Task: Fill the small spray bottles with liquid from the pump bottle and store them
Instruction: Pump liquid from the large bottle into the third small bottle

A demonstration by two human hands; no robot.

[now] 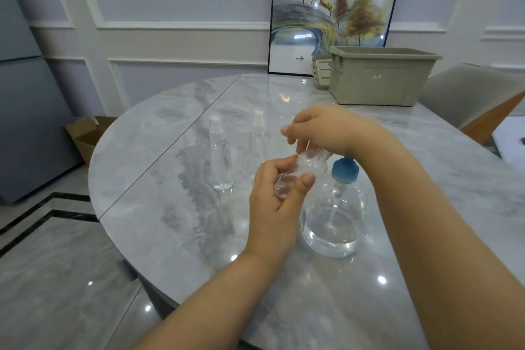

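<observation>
At the marble table [159, 167], my left hand [274, 202] grips a small clear bottle [308, 166], fingers and thumb curled round its body, holding it tilted above the tabletop. My right hand [321, 129] comes in from 2 o'clock, its fingertips pinching the top of that same bottle; what exactly they hold there is too blurred to tell. The pump bottle [333, 221], blue-capped and partly filled with clear liquid, stands just beside my left hand at 3 o'clock, beneath my right wrist. Two more spray bottles stand upright and capped on the table: one [220, 159] at 9 o'clock from the held bottle, the other [258, 142] at 10 o'clock, the pair near each other but apart. A beige bin [380, 77] sits at the table's far edge, toward 1 o'clock, in front of a framed picture [335, 8] leaning on the wall.
</observation>
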